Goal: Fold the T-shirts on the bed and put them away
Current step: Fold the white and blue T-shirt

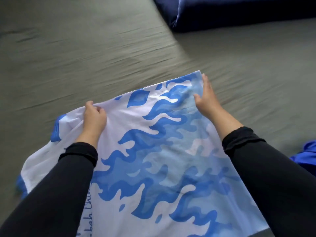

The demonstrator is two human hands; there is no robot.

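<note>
Your left hand (94, 117) pinches the T-shirt (153, 151) at its far edge, your right hand (206, 98) lies flat and open on the far corner, with bare bed (102, 57) beyond.

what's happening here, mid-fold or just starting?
A person is handling a white T-shirt with a blue wave print spread over a grey-green bed sheet. The left hand pinches the far edge of the cloth; the right hand lies with straight fingers at the far corner. No fold is visible yet. A dark blue pillow lies farther up, and another blue garment sits at the right edge.
</note>
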